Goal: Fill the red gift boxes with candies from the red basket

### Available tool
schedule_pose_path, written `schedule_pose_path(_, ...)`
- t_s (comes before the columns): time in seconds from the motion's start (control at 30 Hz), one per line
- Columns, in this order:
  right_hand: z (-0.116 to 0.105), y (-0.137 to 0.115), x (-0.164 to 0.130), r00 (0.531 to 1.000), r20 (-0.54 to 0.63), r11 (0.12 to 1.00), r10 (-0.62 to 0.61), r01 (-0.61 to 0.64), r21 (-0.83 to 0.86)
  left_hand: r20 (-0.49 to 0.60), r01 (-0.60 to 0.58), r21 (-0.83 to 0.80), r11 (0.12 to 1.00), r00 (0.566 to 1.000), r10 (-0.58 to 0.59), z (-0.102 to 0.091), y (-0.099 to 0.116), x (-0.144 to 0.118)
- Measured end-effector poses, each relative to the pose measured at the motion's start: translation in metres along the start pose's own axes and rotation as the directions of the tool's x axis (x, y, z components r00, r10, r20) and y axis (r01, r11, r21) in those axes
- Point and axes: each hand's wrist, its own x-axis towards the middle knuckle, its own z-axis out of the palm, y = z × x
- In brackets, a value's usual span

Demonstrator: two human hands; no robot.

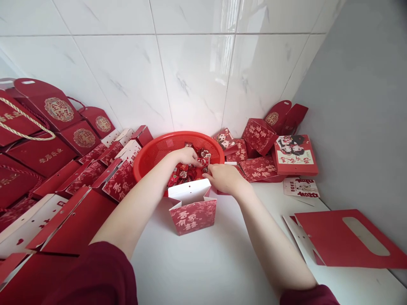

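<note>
A red oval plastic basket [149, 153] holds a pile of small wrapped candies [183, 173], mostly in red wrappers. Reaching over its left side, my left hand [188, 156] has its fingers closed at a red wrapped candy [203, 162]. My right hand [224, 176] comes in over the basket's right front rim, fingers bent and pressed together close to the left fingertips; what they grip is partly hidden. In front of the basket stands an upright red paper gift box [193, 217] with its top open and white inner flap raised. Neither hand touches this box.
Rows of open red boxes [84, 180] and handled gift bags [59, 106] crowd the left. At the back right are several stacked boxes [259, 135] and a box with cartoon figures [294, 154]. A flat red folder-like box [346, 239] lies near the grey side wall [359, 127].
</note>
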Motion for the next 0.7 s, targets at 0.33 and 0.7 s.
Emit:
schedule_pose_path(0.33,0.001,0.0,0.001,1.0,-0.007,1.0,0.007,-0.007,-0.002,0.23,0.219,0.165,0.962,0.94,-0.253,0.0,-0.005,-0.002)
schedule_pose_path(0.7,-0.001,0.0,-0.001,1.0,0.002,1.0,0.009,-0.009,-0.004,0.104,0.361,0.119,0.925,0.922,-0.373,-0.003,-0.037,-0.005)
